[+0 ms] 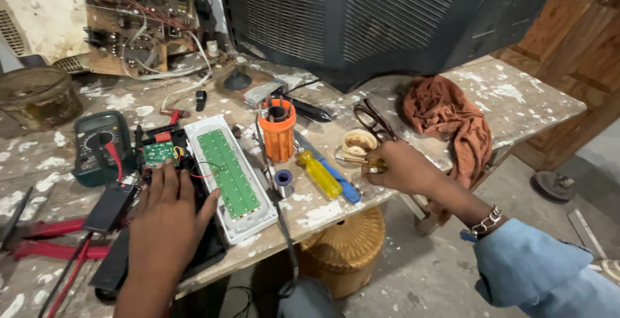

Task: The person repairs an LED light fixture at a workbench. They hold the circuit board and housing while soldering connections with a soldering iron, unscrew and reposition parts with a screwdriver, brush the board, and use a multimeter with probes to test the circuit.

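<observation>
My left hand (166, 211) lies flat, fingers spread, on a black casing (123, 253) at the table's near edge. Just beyond its fingertips are a small green circuit board (158, 153) and a white lamp body with a long green LED board (229, 173). My right hand (400, 169) is closed around a small amber-handled tool (367, 161), its tip at a round cream tin (358, 142). A yellow-handled screwdriver (320, 174) and a blue one (343, 187) lie left of that hand.
An orange bit holder (279, 131), a small wire spool (283, 179), spectacles (371, 118), a rust-coloured cloth (452, 121), a multimeter (100, 143) and red pliers (51, 240) crowd the paint-spattered table (516, 98). A television's back (387, 14) and exposed chassis (142, 21) stand behind. A wicker basket (345, 240) sits below.
</observation>
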The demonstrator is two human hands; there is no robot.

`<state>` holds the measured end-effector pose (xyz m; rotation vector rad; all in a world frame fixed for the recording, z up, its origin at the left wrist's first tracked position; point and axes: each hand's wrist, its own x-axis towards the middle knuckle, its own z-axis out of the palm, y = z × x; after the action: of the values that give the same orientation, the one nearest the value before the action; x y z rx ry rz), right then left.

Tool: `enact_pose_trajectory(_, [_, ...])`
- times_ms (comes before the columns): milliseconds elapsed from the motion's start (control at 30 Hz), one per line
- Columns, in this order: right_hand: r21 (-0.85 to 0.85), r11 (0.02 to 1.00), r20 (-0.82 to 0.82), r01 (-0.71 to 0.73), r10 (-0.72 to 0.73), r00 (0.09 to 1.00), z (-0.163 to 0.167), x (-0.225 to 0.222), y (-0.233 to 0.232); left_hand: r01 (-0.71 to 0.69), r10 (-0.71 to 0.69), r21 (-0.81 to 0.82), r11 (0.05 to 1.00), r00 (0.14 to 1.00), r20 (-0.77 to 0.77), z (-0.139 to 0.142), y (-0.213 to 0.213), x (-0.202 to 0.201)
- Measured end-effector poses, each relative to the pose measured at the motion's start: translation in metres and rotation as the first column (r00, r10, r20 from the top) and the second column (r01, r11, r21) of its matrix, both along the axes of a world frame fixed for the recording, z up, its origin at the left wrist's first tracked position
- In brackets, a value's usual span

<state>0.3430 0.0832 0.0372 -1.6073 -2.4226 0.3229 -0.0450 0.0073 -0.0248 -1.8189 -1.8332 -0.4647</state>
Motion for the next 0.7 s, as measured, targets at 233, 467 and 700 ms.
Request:
enact_pose_trajectory(233, [0.068, 0.998, -0.024, 0.016, -0.015, 1.0, 0.028, -0.011, -0.011, 0.004, -0.004, 0.022, 1.0, 1.0, -0.009, 0.0, -0.001, 0.005])
enact_pose_trajectory(467, [0.16, 0.911, -0.073, -0.381, 0.396, 0.915, 0.066, -0.049, -0.038, 0.011, -0.011, 0.048, 0.999, 1.0, 0.006, 0.0, -0.002, 0.008])
enact_pose_trajectory(700, [0.102, 0.917, -0.121, -0.386, 0.397, 0.91, 0.094, -0.116, -0.044, 0.02, -0.022, 0.035, 0.999, 0.998, 0.052, 0.004, -0.003, 0.014])
